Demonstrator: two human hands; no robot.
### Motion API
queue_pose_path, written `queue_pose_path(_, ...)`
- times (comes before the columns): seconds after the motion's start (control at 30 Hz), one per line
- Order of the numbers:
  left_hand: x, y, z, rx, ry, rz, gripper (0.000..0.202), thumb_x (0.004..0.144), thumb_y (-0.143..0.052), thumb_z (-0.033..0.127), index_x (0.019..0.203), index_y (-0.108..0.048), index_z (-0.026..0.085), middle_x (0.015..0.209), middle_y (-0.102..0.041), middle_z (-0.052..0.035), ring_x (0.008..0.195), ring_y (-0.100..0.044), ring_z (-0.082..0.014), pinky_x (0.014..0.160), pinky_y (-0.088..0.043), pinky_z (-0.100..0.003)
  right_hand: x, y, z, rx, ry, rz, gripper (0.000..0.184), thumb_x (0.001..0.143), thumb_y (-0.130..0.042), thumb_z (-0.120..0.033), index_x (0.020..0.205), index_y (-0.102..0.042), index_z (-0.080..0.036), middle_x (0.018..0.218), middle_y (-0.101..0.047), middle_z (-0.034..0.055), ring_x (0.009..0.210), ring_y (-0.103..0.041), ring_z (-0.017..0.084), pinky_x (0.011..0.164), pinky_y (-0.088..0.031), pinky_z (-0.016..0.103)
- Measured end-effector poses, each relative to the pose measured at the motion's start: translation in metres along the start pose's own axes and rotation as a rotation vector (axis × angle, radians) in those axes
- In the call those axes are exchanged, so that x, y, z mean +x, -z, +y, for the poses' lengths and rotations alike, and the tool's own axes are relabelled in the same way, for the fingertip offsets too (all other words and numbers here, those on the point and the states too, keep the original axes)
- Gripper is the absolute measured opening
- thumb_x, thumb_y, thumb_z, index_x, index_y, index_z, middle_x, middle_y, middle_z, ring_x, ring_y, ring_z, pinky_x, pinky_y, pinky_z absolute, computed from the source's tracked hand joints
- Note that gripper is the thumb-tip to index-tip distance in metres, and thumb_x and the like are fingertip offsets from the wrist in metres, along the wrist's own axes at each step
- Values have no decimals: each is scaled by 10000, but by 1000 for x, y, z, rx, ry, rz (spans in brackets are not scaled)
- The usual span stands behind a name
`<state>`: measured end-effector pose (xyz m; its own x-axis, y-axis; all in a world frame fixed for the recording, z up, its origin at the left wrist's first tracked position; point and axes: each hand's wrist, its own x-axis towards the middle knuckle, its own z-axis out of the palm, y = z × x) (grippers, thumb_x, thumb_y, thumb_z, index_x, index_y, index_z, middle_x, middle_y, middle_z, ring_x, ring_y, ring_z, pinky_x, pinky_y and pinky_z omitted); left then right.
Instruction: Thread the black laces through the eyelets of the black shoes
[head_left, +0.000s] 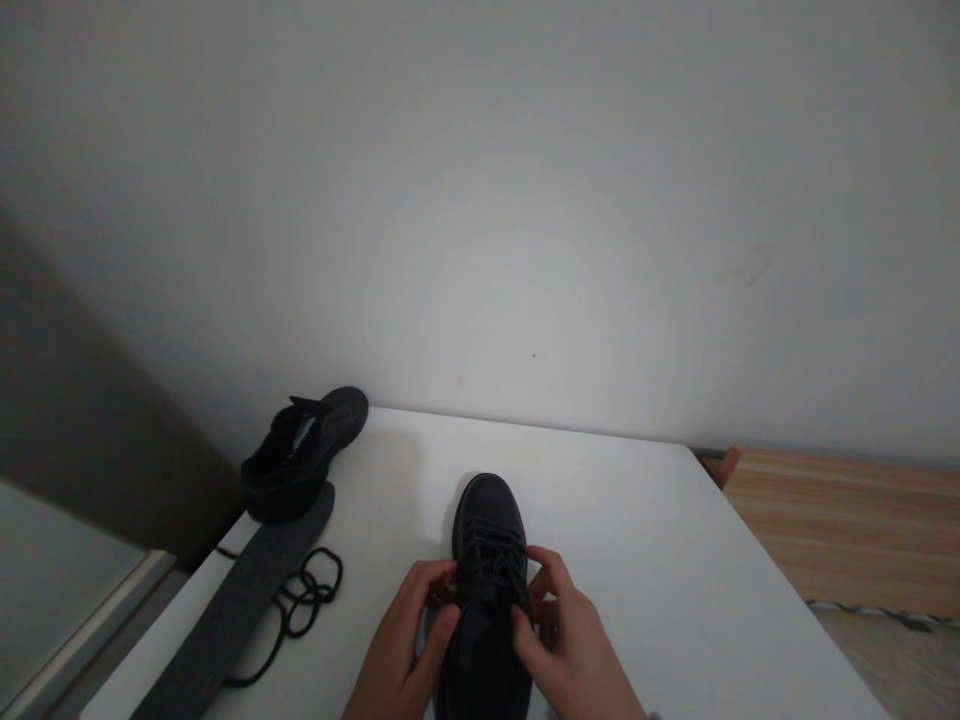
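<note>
A black lace-up shoe (489,510) sits on the white table in front of me, toe pointing away, with laces (499,550) crossing its upper. My left hand (417,635) grips the left edge of the shoe beside the lacing, fingers bent and thumb on the upper. On the other side my right hand (562,630) has its thumb at the edge of the shoe's opening and its fingers curled along the right side. The dark interior and the heel run toward the bottom of the view, where detail is hard to make out.
Another black shoe (300,455), without visible laces, stands at the table's back left. Before it lies a long dark grey flat piece (240,605) with a rounded end, beside a loose black shoelace (289,615). A wall borders the white table (645,540); a wood-grain board (840,530) is at right.
</note>
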<state>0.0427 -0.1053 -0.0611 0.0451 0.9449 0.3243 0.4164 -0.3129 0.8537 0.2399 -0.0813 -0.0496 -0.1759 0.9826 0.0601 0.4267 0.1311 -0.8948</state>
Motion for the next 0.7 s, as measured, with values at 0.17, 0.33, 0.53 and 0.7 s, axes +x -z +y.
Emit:
queue_pose_path(0.17, -5, 12, -5, 202, -150, 16, 254, 945, -550, 293, 1190, -601, 252, 1060, -715, -76, 961, -710, -208, 832, -611, -296, 14, 31, -7, -136, 93, 55, 206, 876, -488, -244, 1009, -637, -193, 840, -703, 57, 742, -668, 204, 664, -527, 295)
queue_pose_path(0.33, -4, 52, -13, 501, -235, 118, 240, 931, -572, 316, 1154, -634, 251, 1091, -711, -91, 1001, -701, -229, 863, -602, -318, 21, 84, 23, -234, 70, 197, 280, 878, -493, -360, 1033, -666, -204, 934, -746, 88, 809, -707, 245, 695, -555, 335)
queue_pose_path(0.53, 10, 116, -36, 714, -142, 260, 325, 949, -493, 467, 1121, -632, 229, 1105, -673, -112, 1041, -653, -281, 918, -547, -427, 37, 183, 101, -415, -59, 456, 424, 805, -488, -477, 1065, -658, -188, 942, -749, 122, 784, -721, 283, 676, -550, 366)
queue_pose_path(0.7, 39, 159, -54, 1030, -95, 236, 419, 958, -433, 446, 1258, -533, 170, 1252, -591, -171, 1166, -560, -354, 1000, -444, -541, 61, 256, 155, -546, -121, 529, 492, 789, -445, -475, 1071, -689, -153, 807, -753, 145, 682, -713, 321, 620, -536, 416)
